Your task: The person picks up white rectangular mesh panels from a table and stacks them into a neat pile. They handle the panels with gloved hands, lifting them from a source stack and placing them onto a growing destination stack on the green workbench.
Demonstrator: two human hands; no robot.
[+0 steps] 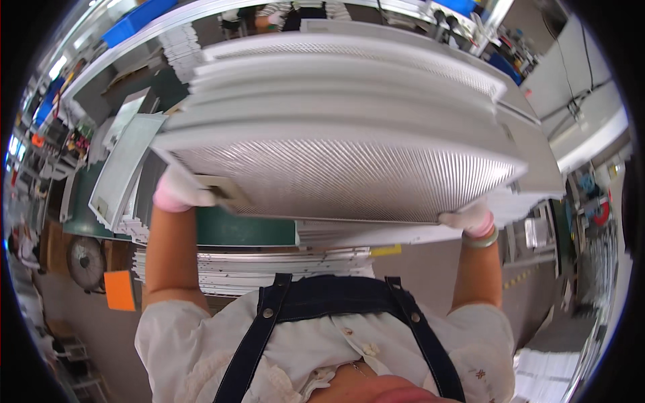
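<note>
A stack of several white-framed panels (349, 171) with silver ribbed mesh faces stands tilted in front of me, slightly blurred. My left hand (181, 190), in a white glove with a pink cuff, is closed on the near left corner, beside a small beige label or tab. At the near right corner, my right hand (470, 218), gloved the same way, has its fingers wrapped around the lower edge. The frames do not show whether I bear the whole stack or only the nearest panels. Part of each hand's fingers is hidden behind the panel edges.
A green-topped table (245, 232) lies under the panels. More framed panels (124, 171) lean at the left. White stacked panels (269, 269) sit below the table's near edge. An orange board (119, 290) and a fan (87, 263) stand at the lower left. Another person (272, 17) is beyond.
</note>
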